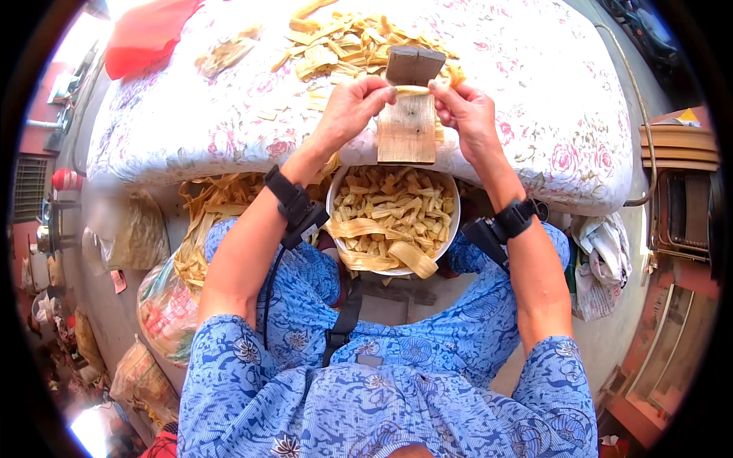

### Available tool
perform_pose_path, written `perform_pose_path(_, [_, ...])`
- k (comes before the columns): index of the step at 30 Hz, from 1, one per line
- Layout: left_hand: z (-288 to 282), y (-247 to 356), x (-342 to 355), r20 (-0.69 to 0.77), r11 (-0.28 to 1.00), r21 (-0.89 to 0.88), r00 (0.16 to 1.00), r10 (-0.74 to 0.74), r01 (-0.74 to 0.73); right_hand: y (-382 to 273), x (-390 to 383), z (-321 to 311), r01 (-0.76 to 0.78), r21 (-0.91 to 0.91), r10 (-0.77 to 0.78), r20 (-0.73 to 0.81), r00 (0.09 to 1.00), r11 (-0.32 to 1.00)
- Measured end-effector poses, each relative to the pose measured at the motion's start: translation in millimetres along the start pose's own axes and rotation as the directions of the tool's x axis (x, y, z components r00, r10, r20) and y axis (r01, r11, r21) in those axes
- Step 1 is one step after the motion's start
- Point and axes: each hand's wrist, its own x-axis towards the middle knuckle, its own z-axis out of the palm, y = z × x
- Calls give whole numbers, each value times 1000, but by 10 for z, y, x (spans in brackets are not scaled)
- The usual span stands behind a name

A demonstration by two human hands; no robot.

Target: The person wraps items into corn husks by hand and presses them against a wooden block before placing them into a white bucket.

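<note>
My left hand and my right hand pinch the two ends of a pale yellow dried strip, resembling corn husk. The strip stretches sideways across a wooden board, just before a short wooden block that stands up at the board's far end. Fingers of both hands are closed. Below the board, between my knees, a white basin holds many short folded yellow pieces; a wider curled strip hangs over its near rim. Beyond the block lies a loose heap of similar strips.
A flowered cloth covers the padded table. On its far left are a red sheet and a small bag. More long strips hang beside my left knee, near plastic bags. A white bag stands by my right knee.
</note>
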Motion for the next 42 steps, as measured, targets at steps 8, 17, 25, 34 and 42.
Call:
perform_pose_path(8, [97,-426,161,-145,938,347,988,45,8,432,152,-140,195,-622,-309,-80,948,758])
perform_pose_path(17, [285,-49,-397,199,880,344,941,273,-328,-99,-569,-102,419,-780,-328,288,900,464])
perform_pose_path(25, [442,109,-562,314,794,346,859,404,-500,299,-444,-93,173,-579,-117,133,984,797])
perform_pose_path(34, [-150,182,-400,394,983,-73,910,-128,170,-164,-720,34,-211,-308,361,593,720,927])
perform_pose_path(42, [374,-64,-560,614,625,-513,760,-212,589,-7,-593,-21,71,-285,66,446,893,956])
